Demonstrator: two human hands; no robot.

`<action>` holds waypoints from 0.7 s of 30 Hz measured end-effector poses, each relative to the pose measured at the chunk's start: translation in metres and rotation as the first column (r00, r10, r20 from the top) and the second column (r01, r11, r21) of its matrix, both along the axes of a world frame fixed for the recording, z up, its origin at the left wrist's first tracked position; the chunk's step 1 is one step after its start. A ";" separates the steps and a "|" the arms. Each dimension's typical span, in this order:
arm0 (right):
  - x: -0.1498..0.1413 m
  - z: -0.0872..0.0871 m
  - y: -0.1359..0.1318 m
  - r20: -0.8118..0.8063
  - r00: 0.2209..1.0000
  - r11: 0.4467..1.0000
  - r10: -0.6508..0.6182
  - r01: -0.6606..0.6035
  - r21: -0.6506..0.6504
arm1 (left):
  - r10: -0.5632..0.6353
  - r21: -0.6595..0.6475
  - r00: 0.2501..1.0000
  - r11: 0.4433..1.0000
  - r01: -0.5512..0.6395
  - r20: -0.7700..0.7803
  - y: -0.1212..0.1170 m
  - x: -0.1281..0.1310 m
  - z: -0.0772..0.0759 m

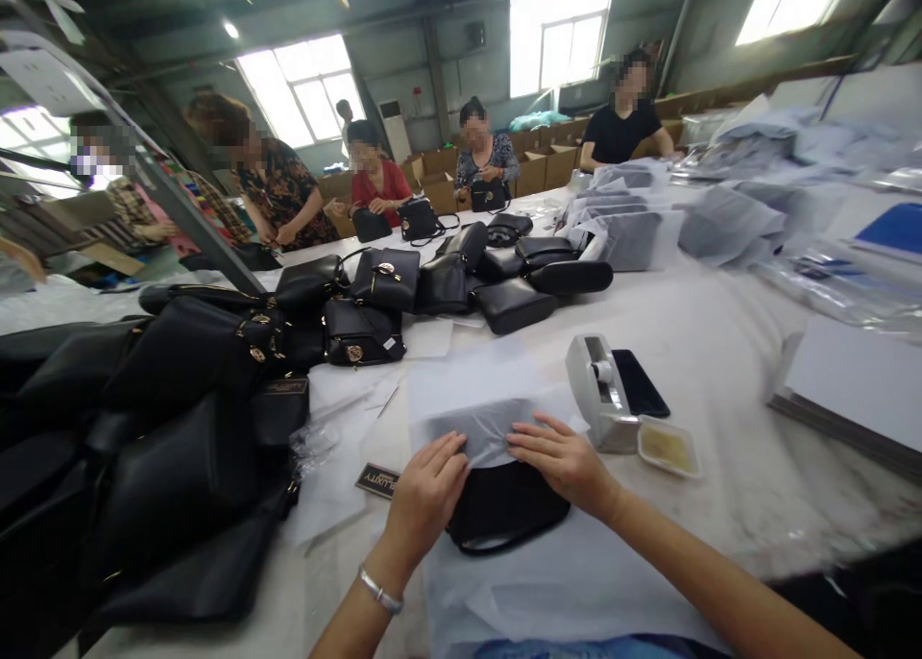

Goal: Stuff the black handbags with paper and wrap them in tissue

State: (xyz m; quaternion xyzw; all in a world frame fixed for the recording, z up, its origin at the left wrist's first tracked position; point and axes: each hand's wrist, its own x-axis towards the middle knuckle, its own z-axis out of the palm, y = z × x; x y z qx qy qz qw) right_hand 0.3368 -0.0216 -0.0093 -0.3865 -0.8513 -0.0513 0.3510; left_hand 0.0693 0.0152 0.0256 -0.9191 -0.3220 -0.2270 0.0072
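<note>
A black handbag (508, 510) lies in front of me on a sheet of white tissue paper (562, 573). A folded flap of the tissue paper covers the bag's far part, and the bag's dark shape shows through. My left hand (432, 476) rests at the left edge of this flap, fingers stretched out and close together. On the right edge my right hand (566, 459) lies with its fingers extended and slightly spread, touching the paper. Both thumbs are mostly hidden. Left of my left hand is a dark tag with lettering (377, 480).
Black handbags (180, 448) are heaped on the left and across the table's middle. A tape dispenser (601, 395), a phone (640, 382) and a small plastic tray (668, 446) stand right. Further right are stacked boards (857, 390) and wrapped bags (626, 227). Several people work opposite.
</note>
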 end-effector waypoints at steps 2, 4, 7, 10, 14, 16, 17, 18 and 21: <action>0.003 -0.005 -0.002 0.003 1.000 1.000 0.008 -0.008 0.005 | -0.018 -0.026 0.999 1.000 0.017 -0.040 -0.003 0.006 0.005; 0.007 -0.008 -0.003 0.006 1.000 1.000 0.026 -0.026 0.014 | -0.035 -0.048 0.996 0.998 0.031 -0.085 -0.008 0.014 0.006; 0.011 -0.010 -0.006 0.004 0.999 0.999 0.044 -0.044 0.008 | -0.062 -0.079 0.989 0.996 0.052 -0.136 -0.016 0.022 -0.001; 0.015 -0.006 -0.018 -0.024 1.000 0.995 0.019 -0.021 -0.098 | -0.044 -0.087 0.989 0.996 0.031 -0.145 -0.022 0.025 -0.012; 0.014 0.011 -0.052 -0.081 0.997 0.943 0.019 -0.044 -0.331 | -0.019 -0.076 0.990 0.997 0.008 -0.142 -0.024 0.025 -0.021; 0.010 0.019 -0.074 -0.102 0.990 0.885 0.098 -0.133 -0.446 | -0.013 -0.070 0.989 0.998 0.003 -0.145 -0.025 0.025 -0.022; 0.008 0.021 -0.085 -0.110 0.983 0.851 0.149 -0.184 -0.491 | -0.010 -0.068 0.989 0.998 0.000 -0.144 -0.026 0.025 -0.022; 0.006 0.020 -0.096 -0.116 0.974 0.822 0.195 -0.227 -0.523 | -0.009 -0.067 0.990 0.998 -0.001 -0.141 -0.027 0.025 -0.022; 0.000 0.007 -0.120 -0.111 0.964 0.779 0.242 -0.261 -0.570 | -0.007 -0.069 0.992 0.998 -0.002 -0.130 -0.030 0.025 -0.022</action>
